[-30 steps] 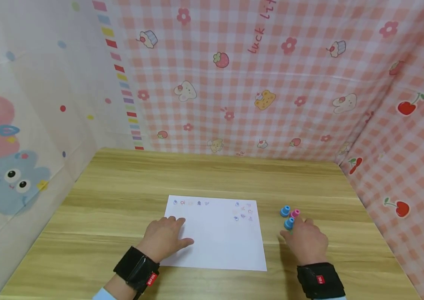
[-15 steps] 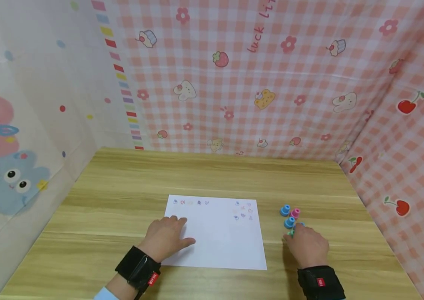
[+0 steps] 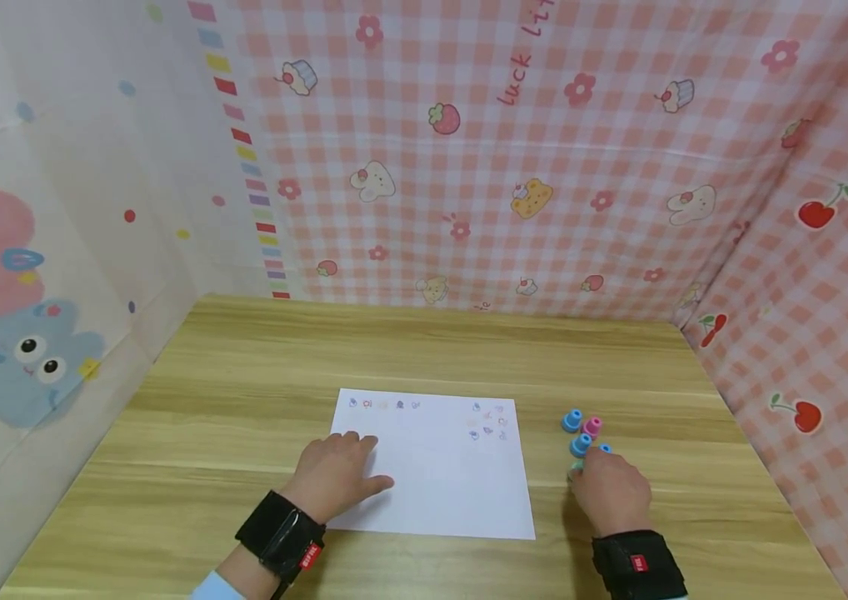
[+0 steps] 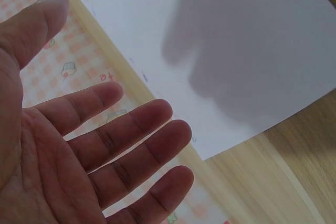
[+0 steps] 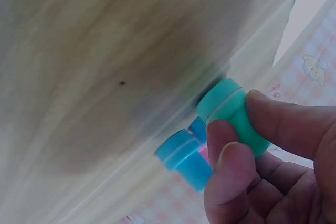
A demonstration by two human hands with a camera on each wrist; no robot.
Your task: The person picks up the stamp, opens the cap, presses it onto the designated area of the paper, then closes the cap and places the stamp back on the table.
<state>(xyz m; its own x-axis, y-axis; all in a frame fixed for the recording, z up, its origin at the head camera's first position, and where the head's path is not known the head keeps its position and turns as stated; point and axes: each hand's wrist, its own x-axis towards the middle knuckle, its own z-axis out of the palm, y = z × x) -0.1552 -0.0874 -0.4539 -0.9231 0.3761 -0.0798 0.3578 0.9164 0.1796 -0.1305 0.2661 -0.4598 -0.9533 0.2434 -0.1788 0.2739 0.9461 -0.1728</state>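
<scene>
In the right wrist view, my right hand [image 3: 614, 492] pinches a green toy stamp [image 5: 228, 106] between thumb and fingers, its wide dark-faced end tilted away from the palm. A blue stamp [image 5: 184, 156] shows just behind it. Seen from the head, the hand covers most of the green stamp, and around it stand several blue stamps [image 3: 572, 421] and a pink stamp [image 3: 592, 427]. My left hand [image 3: 334, 475] is spread over the left side of a white sheet of paper [image 3: 446, 492], holding nothing. Its fingers cast a shadow on the sheet.
Small coloured stamp prints [image 3: 400, 405] run along the sheet's top left, and a cluster of prints [image 3: 487, 422] fills its top right. The wooden table [image 3: 424, 350] is bounded by a pink checked cloth [image 3: 469, 167] at the back and cloths at both sides.
My right hand has drawn a little towards me from the stamps and now pinches the green stamp; another blue stamp shows beside it. The left hand has hardly moved.
</scene>
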